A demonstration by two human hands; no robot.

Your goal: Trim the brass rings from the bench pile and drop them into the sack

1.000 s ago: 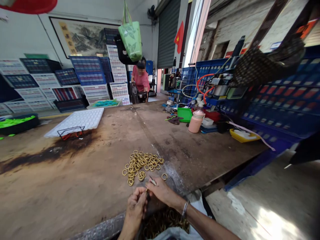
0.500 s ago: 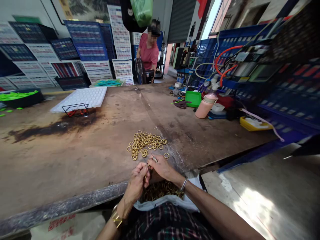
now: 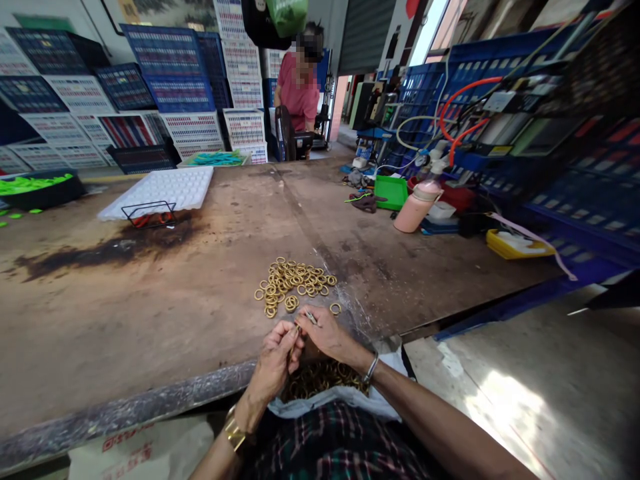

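Head view: my left hand [image 3: 278,348] is pinching what seems a brass-coloured ring [image 3: 299,329], probably steadying it against my right hand [image 3: 327,332], which is clasping a slim metal tool [image 3: 311,318]. More rings [image 3: 290,275] are lying piled on the table [image 3: 235,240] just beyond, apparently for easy reach.

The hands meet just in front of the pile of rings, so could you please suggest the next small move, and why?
Perhaps the left hand should steady the small piece it pinches, because the right hand meets it there, holding a slim tool; the piece is too small to identify.
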